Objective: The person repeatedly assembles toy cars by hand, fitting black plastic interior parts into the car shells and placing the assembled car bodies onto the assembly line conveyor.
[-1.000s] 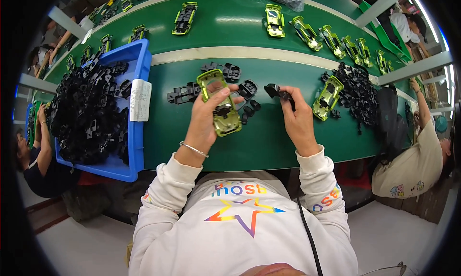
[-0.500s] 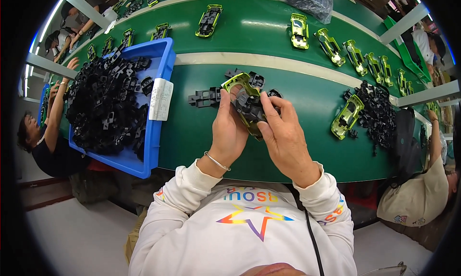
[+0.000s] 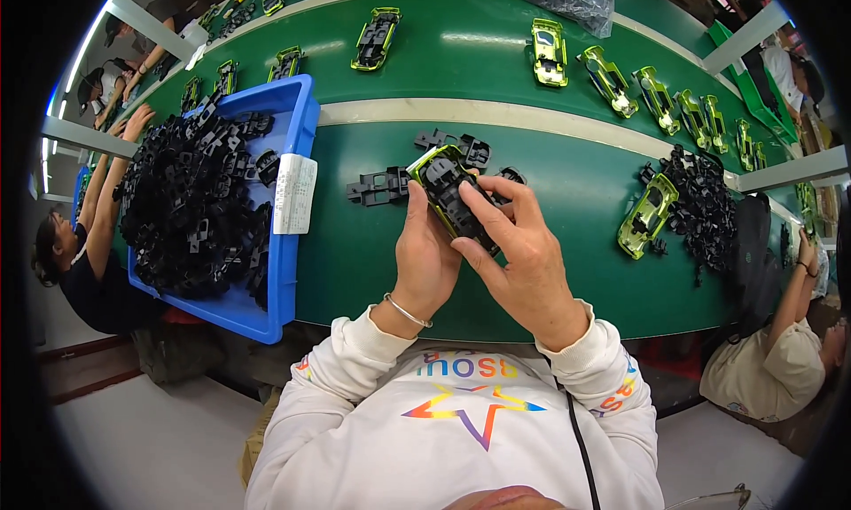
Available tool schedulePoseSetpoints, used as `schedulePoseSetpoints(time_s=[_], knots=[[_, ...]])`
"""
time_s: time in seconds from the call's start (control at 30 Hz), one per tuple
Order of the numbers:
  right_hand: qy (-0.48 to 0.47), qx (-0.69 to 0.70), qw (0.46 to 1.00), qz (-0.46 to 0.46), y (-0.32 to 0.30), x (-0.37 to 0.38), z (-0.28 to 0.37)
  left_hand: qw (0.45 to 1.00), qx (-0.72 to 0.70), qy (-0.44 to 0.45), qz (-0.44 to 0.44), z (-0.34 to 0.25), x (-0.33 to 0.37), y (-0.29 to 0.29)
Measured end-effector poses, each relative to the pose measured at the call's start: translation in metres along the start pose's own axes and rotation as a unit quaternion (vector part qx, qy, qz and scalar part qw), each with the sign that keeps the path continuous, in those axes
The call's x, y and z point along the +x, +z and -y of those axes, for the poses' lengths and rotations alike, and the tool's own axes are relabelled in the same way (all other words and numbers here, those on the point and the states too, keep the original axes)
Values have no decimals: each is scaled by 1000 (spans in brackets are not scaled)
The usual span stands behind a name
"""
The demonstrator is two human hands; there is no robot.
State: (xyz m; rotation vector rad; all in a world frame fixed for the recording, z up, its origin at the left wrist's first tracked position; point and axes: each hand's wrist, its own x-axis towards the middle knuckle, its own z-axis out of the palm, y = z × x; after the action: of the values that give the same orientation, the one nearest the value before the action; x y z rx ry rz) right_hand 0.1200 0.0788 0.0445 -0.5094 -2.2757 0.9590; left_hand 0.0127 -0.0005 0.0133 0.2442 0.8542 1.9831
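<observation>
Over the green table I hold a shiny yellow-green toy car body shell with its hollow underside facing up. A black plastic car interior part lies inside the shell, covering most of the opening. My left hand is wrapped round the shell's left side, with the thumb along its edge. My right hand has its index finger on the black part and its thumb at the shell's near end. Just beyond my hands, loose black interior parts lie on the table, among them one flat frame and one seat-shaped piece.
To the left, a blue bin is heaped with black parts. On the right sit a green shell and a pile of small black pieces. More shells stand along the green belt behind a pale rail. People sit on both sides.
The black part now sits flatter and deeper in the shell, covering the opening seen before. My right index finger has moved onto it. The shells on the belt have shifted slightly in view.
</observation>
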Motion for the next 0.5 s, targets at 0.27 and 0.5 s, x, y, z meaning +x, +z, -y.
schedulePoseSetpoints(time_s=[0.27,0.5], knots=[[-71,-158,985,1,-12,2,9,1000,4,2,8,-3,-1,-3],[-40,-102,994,-2,-5,4,16,999,45,-8,-9,-7,-3,3]])
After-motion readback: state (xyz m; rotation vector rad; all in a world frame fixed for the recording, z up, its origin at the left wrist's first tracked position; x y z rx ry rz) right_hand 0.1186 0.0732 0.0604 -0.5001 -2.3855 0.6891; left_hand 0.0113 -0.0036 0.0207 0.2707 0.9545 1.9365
